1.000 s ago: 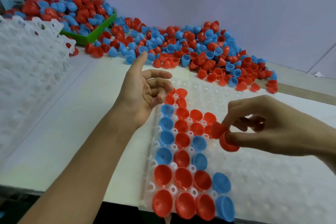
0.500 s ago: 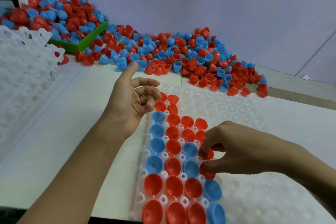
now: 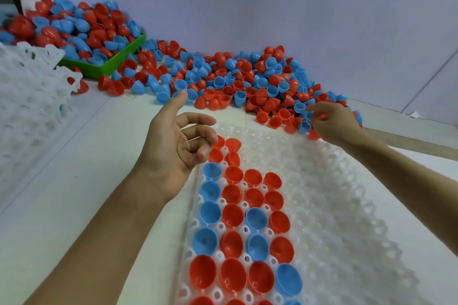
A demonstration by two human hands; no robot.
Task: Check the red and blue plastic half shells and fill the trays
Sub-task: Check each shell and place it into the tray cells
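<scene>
Restocking step — right hand (image 3: 333,122) at the pile of shells (image 3: 247,86) on the table (image 3: 74,181), grip pinching a red shell (image 3: 322,115); left hand (image 3: 178,151) loose, empty beside the part-filled tray (image 3: 334,205) — next: check it, seat it in an empty cup.

you have one view only, the head camera, worn on your head and looking forward and down across the table (image 3: 74,205) toward the rear wall (image 3: 272,2). it sits close: both forearms enter from the bottom edge, and the white tray (image 3: 347,218) fills the lower right. the wide-angle lens bends straight edges near the frame borders. with no second view, nothing is shared
</scene>
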